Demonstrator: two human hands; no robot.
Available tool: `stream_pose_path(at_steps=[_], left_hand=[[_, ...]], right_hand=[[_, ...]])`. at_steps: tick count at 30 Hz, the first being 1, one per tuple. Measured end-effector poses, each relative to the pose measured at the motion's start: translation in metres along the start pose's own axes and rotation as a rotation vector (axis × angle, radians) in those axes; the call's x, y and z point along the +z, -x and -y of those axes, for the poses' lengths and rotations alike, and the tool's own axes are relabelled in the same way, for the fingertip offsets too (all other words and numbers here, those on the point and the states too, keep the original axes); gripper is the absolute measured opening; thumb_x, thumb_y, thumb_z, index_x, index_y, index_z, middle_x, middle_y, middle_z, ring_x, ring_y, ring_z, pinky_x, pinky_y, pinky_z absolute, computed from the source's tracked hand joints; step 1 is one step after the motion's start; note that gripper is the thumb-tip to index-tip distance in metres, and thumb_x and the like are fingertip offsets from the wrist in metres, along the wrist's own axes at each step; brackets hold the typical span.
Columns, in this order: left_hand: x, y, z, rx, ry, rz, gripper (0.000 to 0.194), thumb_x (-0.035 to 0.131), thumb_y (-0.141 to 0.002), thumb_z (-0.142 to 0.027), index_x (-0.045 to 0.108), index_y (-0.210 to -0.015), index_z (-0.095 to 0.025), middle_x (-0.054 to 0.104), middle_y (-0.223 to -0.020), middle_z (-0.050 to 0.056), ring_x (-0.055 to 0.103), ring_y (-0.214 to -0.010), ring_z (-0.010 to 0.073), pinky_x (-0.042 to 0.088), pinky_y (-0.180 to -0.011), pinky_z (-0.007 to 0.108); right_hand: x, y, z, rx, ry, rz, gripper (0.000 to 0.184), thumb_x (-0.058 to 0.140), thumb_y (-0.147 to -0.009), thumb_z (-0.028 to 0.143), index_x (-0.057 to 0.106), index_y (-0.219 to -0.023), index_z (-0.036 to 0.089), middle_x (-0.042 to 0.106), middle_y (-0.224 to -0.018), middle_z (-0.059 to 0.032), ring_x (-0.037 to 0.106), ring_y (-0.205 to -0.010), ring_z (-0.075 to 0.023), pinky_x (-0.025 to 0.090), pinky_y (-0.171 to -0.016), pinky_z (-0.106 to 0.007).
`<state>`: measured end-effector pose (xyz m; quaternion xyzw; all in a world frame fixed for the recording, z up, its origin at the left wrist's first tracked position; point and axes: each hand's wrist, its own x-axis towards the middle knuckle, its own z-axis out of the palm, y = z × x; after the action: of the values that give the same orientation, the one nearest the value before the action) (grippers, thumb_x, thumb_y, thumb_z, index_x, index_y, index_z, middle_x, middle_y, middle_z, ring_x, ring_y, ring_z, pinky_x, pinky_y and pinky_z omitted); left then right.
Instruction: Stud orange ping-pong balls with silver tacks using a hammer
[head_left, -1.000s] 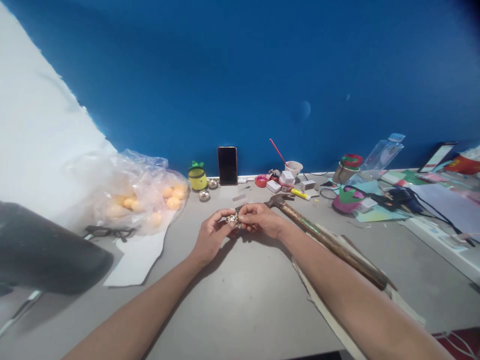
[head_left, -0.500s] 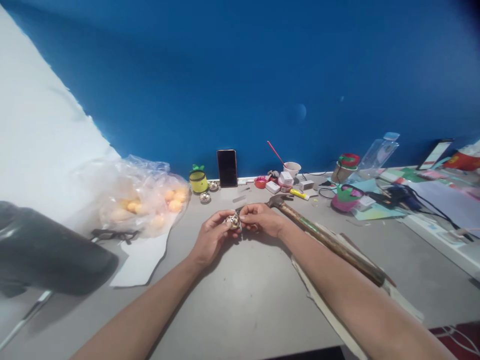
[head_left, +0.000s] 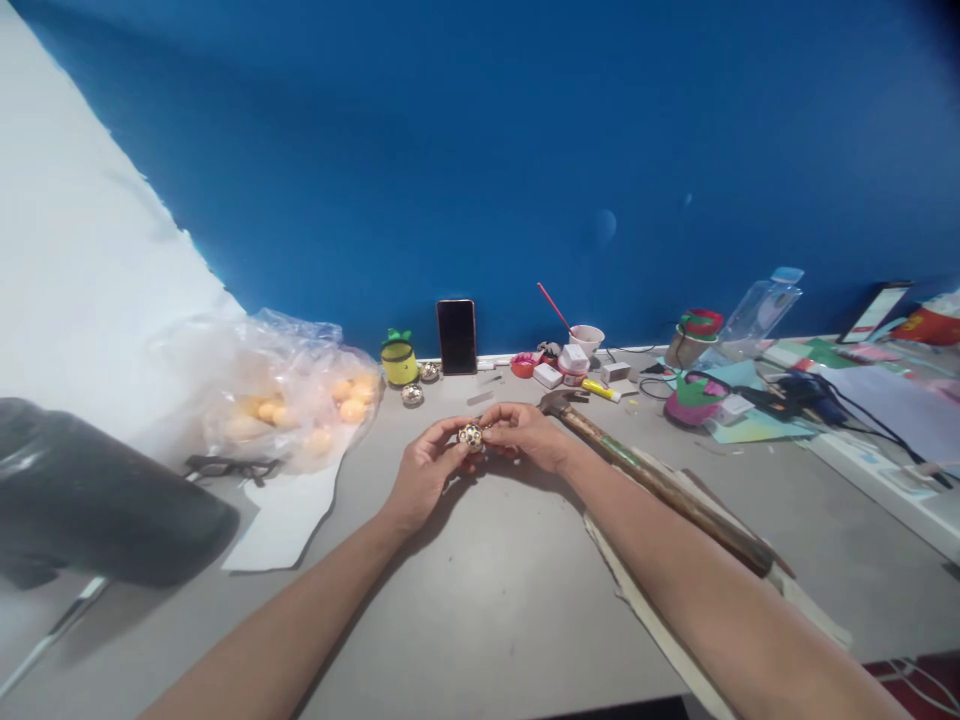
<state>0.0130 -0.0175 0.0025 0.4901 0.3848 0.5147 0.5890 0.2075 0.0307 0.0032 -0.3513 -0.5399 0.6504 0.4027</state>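
Note:
Between my two hands is a small round gold-toned ball [head_left: 470, 437] patterned with dark and pale spots. My left hand [head_left: 429, 468] grips it from the left, thumb in front and fingers behind. From the right, my right hand [head_left: 523, 437] pinches its edge with thumb and fingertips; the fingertips are partly hidden. Two similar spotted balls lie farther back, a nearer one [head_left: 412, 395] and another [head_left: 430, 372] beside a yellow pot [head_left: 399, 363] with a green top. A wooden-handled hammer [head_left: 637, 465] lies just right of my right hand, partly behind my forearm.
A dark phone [head_left: 457, 337] leans on the blue wall. At left are a plastic bag [head_left: 300, 390] of orange items, glasses [head_left: 232, 467] and a dark cylinder [head_left: 112, 495]. Small boxes, a white cup [head_left: 587, 338], a clear bottle [head_left: 761, 312] and a power strip [head_left: 870, 480] stand rightward.
The ball has turned in my fingers, and its spotted face shows more fully. My right fingers have closed in slightly around it. The rest of the desk is unchanged.

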Motion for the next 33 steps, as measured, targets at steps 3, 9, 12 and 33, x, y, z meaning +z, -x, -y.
stream_pose_path(at_steps=[3, 9, 12, 33], left_hand=[[-0.001, 0.000, 0.001, -0.015, 0.017, -0.008, 0.045, 0.084, -0.081, -0.037, 0.069, -0.119, -0.020, 0.074, -0.101, 0.007, 0.070, -0.076, 0.0159, 0.060, -0.070, 0.031], [-0.003, -0.003, 0.000, -0.011, 0.041, -0.081, 0.051, 0.087, -0.076, -0.035, 0.066, -0.121, -0.021, 0.069, -0.115, 0.006, 0.069, -0.073, 0.0123, 0.059, -0.069, 0.029], [-0.003, -0.004, 0.000, -0.009, 0.065, -0.088, 0.048, 0.087, -0.077, -0.035, 0.064, -0.116, -0.020, 0.068, -0.116, 0.005, 0.070, -0.075, 0.0129, 0.059, -0.069, 0.030], [-0.001, -0.004, -0.003, -0.027, 0.122, -0.079, 0.037, 0.087, -0.078, -0.035, 0.071, -0.104, -0.013, 0.076, -0.102, 0.009, 0.073, -0.082, 0.0185, 0.060, -0.077, 0.033]], right_hand=[[0.000, 0.000, 0.000, -0.019, 0.086, -0.017, 0.042, 0.092, -0.065, 0.042, 0.073, -0.093, 0.018, 0.068, -0.066, 0.0007, 0.050, -0.053, -0.0086, 0.035, -0.051, -0.022], [0.001, 0.003, 0.000, -0.066, 0.208, 0.035, 0.045, 0.087, -0.075, 0.043, 0.074, -0.112, 0.022, 0.075, -0.094, -0.0046, 0.064, -0.072, -0.0138, 0.042, -0.055, -0.023], [0.002, 0.004, 0.001, -0.106, 0.244, 0.029, 0.049, 0.085, -0.077, 0.043, 0.074, -0.121, 0.024, 0.075, -0.097, -0.0044, 0.062, -0.069, -0.0123, 0.043, -0.055, -0.023], [0.008, 0.007, 0.007, -0.078, 0.229, -0.002, 0.051, 0.085, -0.077, 0.046, 0.074, -0.122, 0.023, 0.074, -0.093, -0.0050, 0.062, -0.069, -0.0138, 0.044, -0.053, -0.025]])
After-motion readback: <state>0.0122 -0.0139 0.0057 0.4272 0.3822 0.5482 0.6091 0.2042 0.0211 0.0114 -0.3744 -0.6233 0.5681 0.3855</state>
